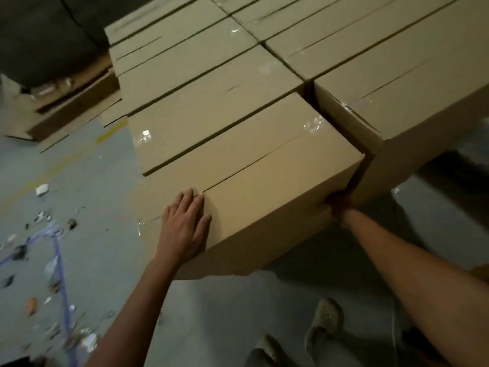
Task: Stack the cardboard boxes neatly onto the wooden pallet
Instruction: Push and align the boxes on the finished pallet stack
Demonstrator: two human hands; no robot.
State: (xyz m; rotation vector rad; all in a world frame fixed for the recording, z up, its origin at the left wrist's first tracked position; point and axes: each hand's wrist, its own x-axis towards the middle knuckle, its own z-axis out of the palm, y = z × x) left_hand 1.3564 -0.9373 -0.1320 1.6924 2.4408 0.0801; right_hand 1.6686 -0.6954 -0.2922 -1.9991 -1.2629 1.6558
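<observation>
A tan, taped cardboard box lies nearest me at the front of a stack of like boxes. My left hand rests flat, fingers spread, on its near top corner. My right hand reaches into the dark gap between this box and the neighbouring box on the right; its fingers curl against the box's right side and are partly hidden. The boxes cover whatever they stand on, so no pallet shows beneath them.
Grey concrete floor lies left and below, strewn with small scraps and a blue strap. A low pile of flat cardboard and wood sits at upper left beside dark wrapped goods. My shoes stand at the bottom.
</observation>
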